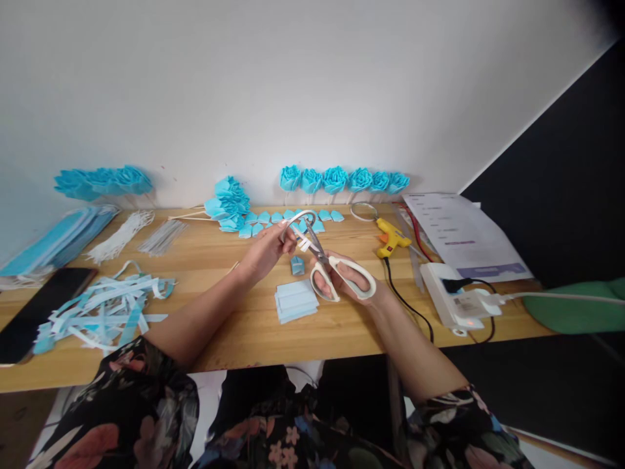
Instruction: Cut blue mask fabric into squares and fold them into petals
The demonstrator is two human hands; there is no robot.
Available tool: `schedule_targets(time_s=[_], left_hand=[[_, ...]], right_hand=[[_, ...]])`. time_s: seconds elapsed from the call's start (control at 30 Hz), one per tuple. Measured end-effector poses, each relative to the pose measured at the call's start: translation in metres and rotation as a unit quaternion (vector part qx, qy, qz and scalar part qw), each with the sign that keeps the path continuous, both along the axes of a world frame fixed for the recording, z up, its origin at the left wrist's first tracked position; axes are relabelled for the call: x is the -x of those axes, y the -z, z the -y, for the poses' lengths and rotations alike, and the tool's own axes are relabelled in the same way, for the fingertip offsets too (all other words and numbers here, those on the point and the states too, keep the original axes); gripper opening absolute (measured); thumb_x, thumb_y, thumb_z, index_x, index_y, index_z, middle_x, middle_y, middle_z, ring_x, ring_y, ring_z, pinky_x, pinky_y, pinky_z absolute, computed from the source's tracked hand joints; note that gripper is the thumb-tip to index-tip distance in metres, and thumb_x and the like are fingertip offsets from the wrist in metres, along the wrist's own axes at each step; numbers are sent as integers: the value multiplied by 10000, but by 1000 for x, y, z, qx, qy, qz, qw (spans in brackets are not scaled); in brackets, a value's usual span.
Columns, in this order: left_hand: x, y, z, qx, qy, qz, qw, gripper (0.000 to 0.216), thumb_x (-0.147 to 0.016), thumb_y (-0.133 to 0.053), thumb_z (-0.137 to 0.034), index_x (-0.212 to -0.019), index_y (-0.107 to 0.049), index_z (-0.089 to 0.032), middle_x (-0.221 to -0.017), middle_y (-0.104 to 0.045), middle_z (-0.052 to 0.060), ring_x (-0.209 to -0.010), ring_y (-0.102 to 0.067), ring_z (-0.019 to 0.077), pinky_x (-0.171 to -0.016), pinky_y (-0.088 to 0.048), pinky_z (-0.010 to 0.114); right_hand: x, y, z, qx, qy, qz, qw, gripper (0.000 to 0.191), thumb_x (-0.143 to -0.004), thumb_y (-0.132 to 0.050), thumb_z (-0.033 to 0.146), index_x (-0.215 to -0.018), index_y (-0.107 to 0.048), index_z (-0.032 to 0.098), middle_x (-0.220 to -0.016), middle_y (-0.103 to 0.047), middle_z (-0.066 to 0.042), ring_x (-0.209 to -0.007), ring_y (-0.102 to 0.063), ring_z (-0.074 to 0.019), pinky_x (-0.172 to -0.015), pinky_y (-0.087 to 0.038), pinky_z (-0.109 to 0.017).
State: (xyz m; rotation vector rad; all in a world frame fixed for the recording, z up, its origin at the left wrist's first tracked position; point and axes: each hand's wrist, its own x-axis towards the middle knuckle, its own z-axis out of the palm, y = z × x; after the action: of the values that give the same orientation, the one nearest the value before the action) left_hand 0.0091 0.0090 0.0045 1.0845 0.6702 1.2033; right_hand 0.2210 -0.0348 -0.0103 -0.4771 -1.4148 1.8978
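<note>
My left hand (271, 247) pinches a curled white strip (299, 217) over the middle of the table. In my right hand (346, 272) is a pair of scissors (322, 259) with cream handles, fingers through the loops. The blades point up and left and meet the strip; whether they have cut into it I cannot tell. Below the hands lies a stack of pale blue rectangles (295, 303), with a small folded blue piece (297, 265) just behind it. Rows of blue petal-shaped pieces (325, 215) lie beyond, partly hidden by my hands.
Blue fabric roses (335, 179) line the wall. A yellow glue gun (392, 238), white power strip (452, 299) and printed sheet (461, 231) are right. Left are scrap strips (110, 309), a phone (43, 312), face masks (63, 238), white cords (122, 236) and thin wires (162, 237).
</note>
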Motion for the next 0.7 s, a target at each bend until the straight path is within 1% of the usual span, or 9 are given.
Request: schedule_targets(time_s=[0.13,0.2,0.3,0.43,0.53,0.7], left_hand=[[-1,1,1,-8,9,-14,1000,494,-914,-572,-561,-639,-634,-156,-478,-461,-10,-555,-521,132,-619,-437,270],[-1,3,2,-16,18,-14,1000,499,-898,-598,-560,-601,-597,-159,-509,-482,-2,-578,-521,131,-625,-431,270],[-2,7,4,-25,32,-18,999,478,-870,-644,-550,-606,-590,-155,-574,-522,7,-600,-498,125,-632,-413,269],[-2,13,5,-49,36,-69,996,500,-870,-624,-570,-596,-591,-154,-622,-539,20,-632,-483,131,-644,-383,278],[-3,15,7,-62,44,-107,991,517,-861,-614,-595,-587,-590,-158,-641,-551,34,-672,-515,153,-685,-403,295],[-3,15,8,-69,42,-119,990,504,-859,-615,-591,-596,-607,-161,-650,-580,43,-667,-536,164,-712,-440,313]], right_hand=[[-1,3,-1,7,-10,3,1000,542,-876,-609,608,-1156,-565,147,-730,-636,-22,-516,-533,-108,-428,-395,-213],[-2,5,-2,9,-11,0,1000,554,-870,-612,614,-1156,-573,141,-731,-644,-23,-503,-534,-105,-422,-412,-215],[-1,6,-3,19,-10,-5,1000,544,-873,-611,612,-1151,-575,145,-733,-651,-21,-493,-537,-104,-410,-421,-214],[1,5,-3,38,-12,-13,999,541,-858,-632,610,-1142,-571,154,-721,-648,-13,-491,-539,-106,-417,-427,-217],[3,4,-3,43,-17,-28,999,550,-849,-639,618,-1134,-574,153,-704,-638,-4,-478,-531,-102,-422,-429,-220],[4,4,-3,49,-24,-46,997,538,-853,-641,614,-1125,-589,153,-662,-629,4,-453,-497,-91,-403,-401,-202]])
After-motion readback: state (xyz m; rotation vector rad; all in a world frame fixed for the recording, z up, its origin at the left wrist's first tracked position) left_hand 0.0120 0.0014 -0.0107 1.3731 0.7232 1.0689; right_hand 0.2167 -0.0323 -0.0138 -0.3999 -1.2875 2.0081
